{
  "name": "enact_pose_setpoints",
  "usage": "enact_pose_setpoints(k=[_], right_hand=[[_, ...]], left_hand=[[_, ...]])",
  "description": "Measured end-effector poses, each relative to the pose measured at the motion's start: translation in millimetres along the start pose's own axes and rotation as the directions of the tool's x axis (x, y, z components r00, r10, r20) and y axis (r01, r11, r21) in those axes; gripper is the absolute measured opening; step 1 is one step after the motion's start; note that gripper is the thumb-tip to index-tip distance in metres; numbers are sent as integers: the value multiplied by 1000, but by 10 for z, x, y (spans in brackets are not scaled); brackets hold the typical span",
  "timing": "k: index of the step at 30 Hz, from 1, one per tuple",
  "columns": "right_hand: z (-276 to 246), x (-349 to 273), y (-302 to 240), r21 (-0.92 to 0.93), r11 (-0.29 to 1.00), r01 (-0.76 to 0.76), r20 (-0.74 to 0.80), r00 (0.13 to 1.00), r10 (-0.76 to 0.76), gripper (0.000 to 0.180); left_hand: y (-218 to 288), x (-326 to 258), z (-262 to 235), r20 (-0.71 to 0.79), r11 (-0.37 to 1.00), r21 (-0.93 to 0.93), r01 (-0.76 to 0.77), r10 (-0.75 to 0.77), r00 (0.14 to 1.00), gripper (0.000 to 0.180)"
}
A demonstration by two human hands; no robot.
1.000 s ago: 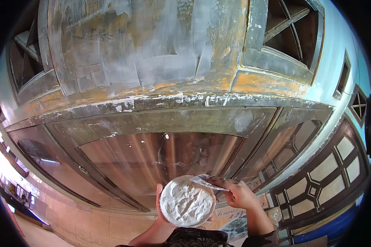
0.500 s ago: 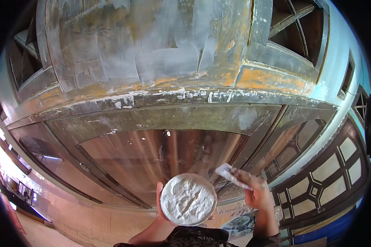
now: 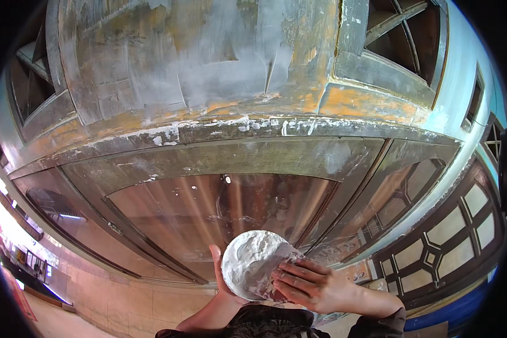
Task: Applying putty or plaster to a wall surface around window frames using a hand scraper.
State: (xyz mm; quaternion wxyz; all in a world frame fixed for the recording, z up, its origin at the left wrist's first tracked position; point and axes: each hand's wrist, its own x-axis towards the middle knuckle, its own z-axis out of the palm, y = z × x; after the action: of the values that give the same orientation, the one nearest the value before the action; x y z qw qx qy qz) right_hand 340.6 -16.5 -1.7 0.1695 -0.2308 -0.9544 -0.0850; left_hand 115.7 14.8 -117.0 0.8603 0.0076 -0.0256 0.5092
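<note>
A round tub of white putty (image 3: pixel 250 258) is held up at chest height, its open top facing me. My left hand (image 3: pixel 224 280) is closed around its left side and underside, with the thumb upright along the edge. Over the tub's right part lies my right hand (image 3: pixel 312 286), fingers pressed on a flat putty-smeared scraper (image 3: pixel 269 271). The scraper's blade rests against the putty; most of it is hidden under the fingers. Ahead is a worn wooden panel (image 3: pixel 219 73) with grey filler smears, above a ledge (image 3: pixel 208 132) dabbed with white.
Below the ledge are glazed panes (image 3: pixel 169 211) in dark wooden frames. Lattice openings (image 3: pixel 403 34) sit at upper right and upper left. A dark door with pale panes (image 3: pixel 450 242) stands at right. Tiled floor (image 3: pixel 112 293) lies below, with a blue item (image 3: pixel 450 315) at lower right.
My right hand has moved left and down with the scraper, from beside the tub onto the putty. The tub has shifted slightly up and left, still in my left hand.
</note>
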Motion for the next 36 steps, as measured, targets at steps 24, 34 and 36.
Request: enact_pose_setpoints(k=[24, 34, 36], right_hand=[[-132, -8, 111, -94, 987, 128, 29, 992, -126, 33], [-325, -28, 218, 541, 835, -106, -68, 983, 169, 46], [-110, -228, 263, 641, 732, -231, -43, 941, 335, 44]], left_hand=[[51, 85, 0, 84, 995, -93, 42, -34, 996, 103], [76, 112, -201, 78, 997, 70, -9, 3, 997, 92], [53, 117, -142, 148, 993, -108, 39, -23, 989, 94]])
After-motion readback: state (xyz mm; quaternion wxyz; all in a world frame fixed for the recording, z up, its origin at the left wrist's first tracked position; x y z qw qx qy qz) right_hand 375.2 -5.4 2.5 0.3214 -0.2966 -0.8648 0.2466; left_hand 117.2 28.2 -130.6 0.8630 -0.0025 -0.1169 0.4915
